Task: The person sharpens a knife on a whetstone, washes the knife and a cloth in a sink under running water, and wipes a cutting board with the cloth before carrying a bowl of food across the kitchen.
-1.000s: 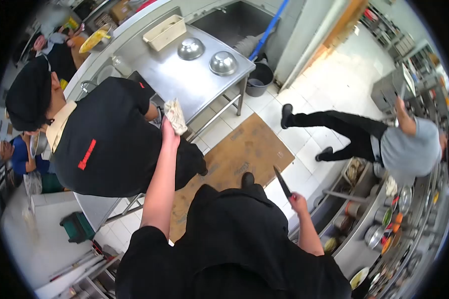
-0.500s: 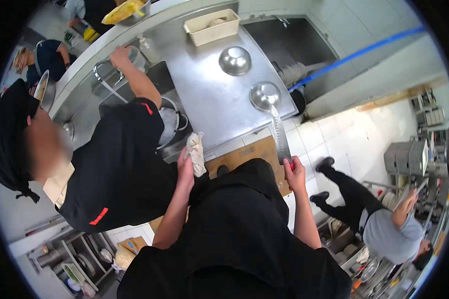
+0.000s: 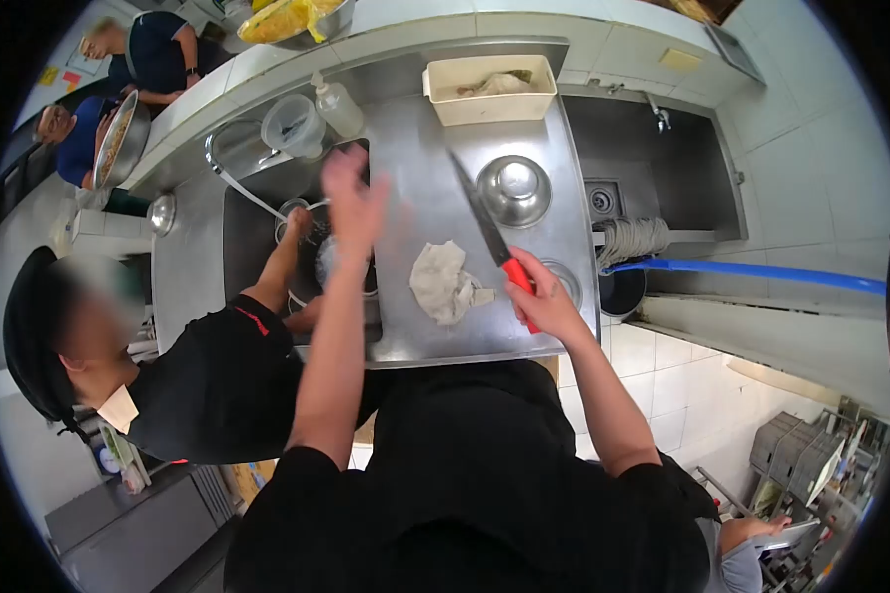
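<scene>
My right hand (image 3: 549,296) grips the red handle of a knife (image 3: 487,222), its long blade pointing up and left over the steel counter. Beneath it, partly covered by the hand, is an upside-down steel bowl (image 3: 564,282); another steel bowl (image 3: 514,191) sits upside down beside the blade. A crumpled white cloth (image 3: 440,285) lies on the counter, left of the knife. Over the right edge of the left sink, my left hand (image 3: 354,203) is blurred by motion; its fingers look apart and it holds nothing I can see.
A co-worker at my left has hands in the left sink (image 3: 257,222) near its spray hose. A cream tub (image 3: 489,94), a soap bottle (image 3: 338,107) and a clear plastic container (image 3: 294,127) stand at the back. Right are another sink (image 3: 663,148) and a blue pole (image 3: 761,272).
The cloth has left my left hand and now lies on the counter. Both hands have moved forward over the counter and sink, the knife with my right. The co-worker's hand has lowered into the sink.
</scene>
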Demonstrator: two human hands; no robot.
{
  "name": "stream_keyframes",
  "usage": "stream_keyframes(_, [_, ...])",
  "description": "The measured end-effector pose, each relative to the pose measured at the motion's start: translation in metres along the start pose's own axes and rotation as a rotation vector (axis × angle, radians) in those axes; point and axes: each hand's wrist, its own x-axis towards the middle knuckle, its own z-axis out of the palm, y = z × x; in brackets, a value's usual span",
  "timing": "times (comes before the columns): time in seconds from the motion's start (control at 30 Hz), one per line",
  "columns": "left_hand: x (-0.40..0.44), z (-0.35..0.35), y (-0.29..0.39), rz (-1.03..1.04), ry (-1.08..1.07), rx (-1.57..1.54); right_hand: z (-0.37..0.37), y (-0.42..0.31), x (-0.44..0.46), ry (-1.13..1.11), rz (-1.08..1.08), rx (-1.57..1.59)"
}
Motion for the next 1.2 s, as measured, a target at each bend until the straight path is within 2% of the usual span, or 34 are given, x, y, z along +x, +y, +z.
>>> stream_keyframes(0.03, [0.042,-0.019,0.009,-0.280,0.089,-0.168,-0.001,-0.006,0.014,-0.086,0.011,-0.057])
stream_keyframes(0.07, [0.075,-0.032,0.016,-0.352,0.320,-0.389,0.003,-0.014,0.024,-0.101,0.033,-0.048])
stream_keyframes(0.1, [0.104,-0.030,-0.051,-0.250,0.475,-0.425,0.011,-0.021,0.033,-0.130,0.066,-0.077])
stream_keyframes(0.13, [0.122,-0.046,-0.058,-0.418,0.585,-0.524,0.018,-0.024,0.042,-0.152,0.094,-0.106])
stream_keyframes(0.17, [0.134,-0.062,-0.052,-0.434,0.708,-0.384,0.025,-0.018,0.050,-0.151,0.111,-0.097])
stream_keyframes(0.2, [0.141,-0.070,-0.123,-0.433,0.778,-0.042,0.033,-0.010,0.059,-0.192,0.035,-0.172])
stream_keyframes(0.23, [0.142,-0.083,-0.077,-0.484,0.873,-0.224,0.041,-0.004,0.065,-0.227,-0.042,-0.248])
stream_keyframes(0.27, [0.139,-0.088,-0.127,-0.519,0.941,0.175,0.049,-0.003,0.068,-0.209,-0.024,-0.235])
stream_keyframes(0.33, [0.138,-0.095,-0.178,-0.576,1.051,0.153,0.068,-0.008,0.075,-0.294,-0.018,-0.258])
stream_keyframes(0.37, [0.137,-0.095,-0.185,-0.574,1.029,0.147,0.079,-0.010,0.080,-0.278,-0.006,-0.247])
stream_keyframes(0.43, [0.131,-0.101,-0.186,-0.602,0.775,-0.439,0.104,-0.014,0.090,-0.291,0.034,-0.221])
stream_keyframes(0.47, [0.130,-0.089,-0.180,-0.577,0.810,-0.299,0.118,-0.013,0.098,-0.276,0.053,-0.231])
stream_keyframes(0.5, [0.130,-0.091,-0.184,-0.590,0.794,-0.296,0.135,-0.003,0.112,-0.272,0.072,-0.226])
stream_keyframes(0.57, [0.122,-0.086,-0.191,-0.531,0.756,-0.263,0.168,0.029,0.144,-0.187,-0.118,-0.279])
stream_keyframes(0.63, [0.117,-0.079,-0.192,-0.491,0.724,-0.398,0.199,0.038,0.181,-0.190,-0.102,-0.245])
stream_keyframes(0.7, [0.117,-0.079,-0.167,-0.502,0.537,-0.400,0.219,0.015,0.202,-0.194,0.043,-0.346])
stream_keyframes(0.73, [0.115,-0.077,-0.164,-0.513,0.504,-0.424,0.230,0.012,0.213,-0.184,0.024,-0.415])
stream_keyframes(0.8, [0.115,-0.071,-0.158,-0.499,0.384,-0.701,0.245,0.000,0.234,-0.143,0.015,-0.564])
stream_keyframes(0.87, [0.114,-0.076,-0.134,-0.505,0.301,-0.845,0.253,-0.008,0.250,-0.106,0.039,-0.646])
stream_keyframes(0.93, [0.109,-0.085,-0.129,-0.501,0.241,-1.058,0.259,-0.014,0.269,-0.110,-0.131,-0.807])
stream_keyframes(0.97, [0.104,-0.087,-0.144,-0.496,0.253,-1.048,0.261,-0.016,0.278,-0.121,-0.144,-0.806])
stream_keyframes(1.03, [0.082,-0.090,-0.203,-0.630,0.276,-1.083,0.261,-0.025,0.295,-0.216,-0.133,-0.927])
stream_keyframes(1.1, [0.039,-0.068,-0.291,-0.959,0.310,-0.944,0.260,-0.034,0.301,-0.205,-0.182,-0.943])
stream_keyframes(1.13, [0.011,-0.050,-0.319,-1.236,0.359,-0.976,0.263,-0.037,0.305,-0.171,-0.202,-0.963])
stream_keyframes(1.17, [-0.039,-0.035,-0.392,-1.342,0.052,-1.121,0.270,-0.035,0.311,-0.180,-0.218,-0.962])
stream_keyframes(1.2, [-0.038,-0.030,-0.343,-1.414,0.038,-1.124,0.278,-0.024,0.317,-0.092,-0.286,-0.949])
